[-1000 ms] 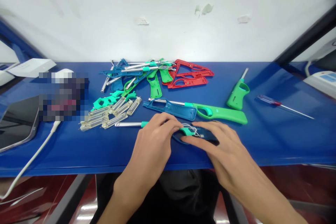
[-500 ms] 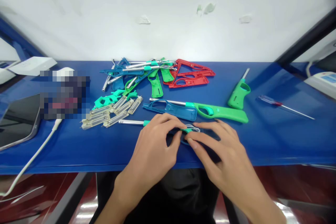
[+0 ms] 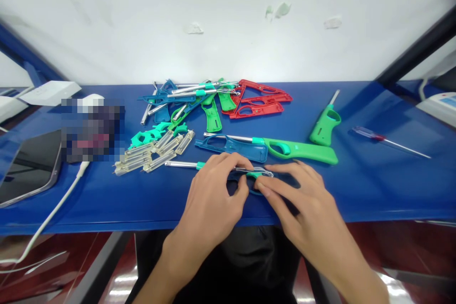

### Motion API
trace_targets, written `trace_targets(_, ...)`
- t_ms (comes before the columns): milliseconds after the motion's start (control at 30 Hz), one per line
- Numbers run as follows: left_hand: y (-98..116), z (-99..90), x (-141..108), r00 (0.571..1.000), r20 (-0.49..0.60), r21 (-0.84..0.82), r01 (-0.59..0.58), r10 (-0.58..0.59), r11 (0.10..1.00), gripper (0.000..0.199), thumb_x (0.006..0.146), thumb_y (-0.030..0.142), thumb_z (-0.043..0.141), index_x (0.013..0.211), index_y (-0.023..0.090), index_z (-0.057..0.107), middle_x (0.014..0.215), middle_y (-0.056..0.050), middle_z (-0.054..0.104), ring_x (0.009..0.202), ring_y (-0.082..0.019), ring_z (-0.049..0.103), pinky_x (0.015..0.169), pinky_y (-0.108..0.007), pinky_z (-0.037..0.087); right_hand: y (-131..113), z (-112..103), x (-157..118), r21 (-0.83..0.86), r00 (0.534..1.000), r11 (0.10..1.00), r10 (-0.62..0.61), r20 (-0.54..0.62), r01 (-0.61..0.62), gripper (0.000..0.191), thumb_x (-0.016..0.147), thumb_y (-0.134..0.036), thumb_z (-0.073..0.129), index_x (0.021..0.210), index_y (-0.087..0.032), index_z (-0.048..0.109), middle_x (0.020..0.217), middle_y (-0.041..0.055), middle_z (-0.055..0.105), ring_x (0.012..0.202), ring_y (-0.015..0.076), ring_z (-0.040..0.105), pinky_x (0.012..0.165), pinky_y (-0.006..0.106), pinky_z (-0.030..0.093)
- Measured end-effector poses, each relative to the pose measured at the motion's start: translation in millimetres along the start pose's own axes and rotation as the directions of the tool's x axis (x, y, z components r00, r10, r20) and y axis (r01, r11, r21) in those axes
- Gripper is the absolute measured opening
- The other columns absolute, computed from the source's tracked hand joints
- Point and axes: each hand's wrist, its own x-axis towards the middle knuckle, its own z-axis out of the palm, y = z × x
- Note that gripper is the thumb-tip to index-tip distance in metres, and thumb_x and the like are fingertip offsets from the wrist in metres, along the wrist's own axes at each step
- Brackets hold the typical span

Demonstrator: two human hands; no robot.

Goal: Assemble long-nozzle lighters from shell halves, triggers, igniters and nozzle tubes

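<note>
Near the table's front edge lies a half-built lighter in a blue half shell (image 3: pixel 289 179). Its metal tube (image 3: pixel 181 165) with a green collar points left. A small green trigger (image 3: pixel 253 175) sits in the shell, and thin wires (image 3: pixel 266 172) loop above it. My left hand (image 3: pixel 212 194) is closed on the shell, thumb and fingertips by the trigger's left side. Pinched at the trigger's right side, my right hand (image 3: pixel 308 199) grips the shell too. My fingers hide much of it. Just behind lie another blue half shell (image 3: pixel 245 148) and a green lighter (image 3: pixel 306 152).
Clear fuel tanks (image 3: pixel 160 159) and green triggers (image 3: pixel 142 137) lie at the left. A pile of metal tubes and blue shells (image 3: pixel 162 113) with red shells (image 3: pixel 258 110) lies behind. A short green lighter (image 3: pixel 325 126), screwdriver (image 3: pixel 374 137), phone (image 3: pixel 30 166) and white cable (image 3: pixel 53 213) are around.
The left fingertips have shifted slightly, showing more of the wires and trigger. The right hand still pinches by the trigger. The whole view has moved a little.
</note>
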Motion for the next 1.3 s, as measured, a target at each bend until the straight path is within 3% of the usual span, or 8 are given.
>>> trace_targets(233,2.8,5.8,-1.8,0.998,-0.035,-0.003,0.043,-0.043,0.999,0.02,0.09,0.011,0.058,0.094,0.029,0.066,0.098,0.007,0.072,0.095,-0.019,0.062,0.076,-0.034,0.045,0.2,-2.8,-2.0,0.018,0.999,0.999,0.034,0.036,-0.035,0.019,0.108,-0.025,0.054,0.118,-0.036,0.066,0.122,0.0021,0.061,0.117,0.0225,0.054,0.102,0.048,0.042)
trace_targets(567,-0.1,10.2,-2.0,0.995,-0.095,-0.063,-0.018,0.012,0.998,0.022,0.088,0.007,0.064,0.088,0.027,0.072,0.099,0.007,0.074,0.097,-0.017,0.066,0.09,-0.033,0.052,-0.6,-4.7,-1.5,0.024,0.998,0.999,0.045,0.043,-0.046,0.021,0.109,-0.026,0.052,0.122,-0.037,0.063,0.126,0.0018,0.058,0.116,0.0244,0.054,0.099,0.048,0.042)
trace_targets(867,0.7,11.9,-4.8,0.989,-0.149,0.015,-0.015,0.017,1.0,0.022,0.086,0.007,0.065,0.094,0.026,0.071,0.098,0.005,0.076,0.098,-0.018,0.069,0.09,-0.034,0.057,8.3,-4.3,-3.9,-0.016,0.996,1.0,0.01,0.094,-0.008,0.028,0.108,-0.021,0.049,0.127,-0.037,0.061,0.127,0.0053,0.057,0.116,0.028,0.053,0.094,0.049,0.042)
trace_targets(1300,0.5,22.0,-18.7,0.938,-0.298,0.142,-0.137,0.174,0.98,0.012,0.094,0.016,0.069,0.1,0.018,0.079,0.12,-0.006,0.078,0.11,-0.024,0.074,0.097,-0.041,0.062,-2.6,-9.6,1.0,-0.027,0.995,0.999,0.037,0.092,-0.035,0.027,0.108,-0.017,0.049,0.128,-0.033,0.058,0.127,0.0051,0.055,0.119,0.0245,0.051,0.097,0.046,0.041)
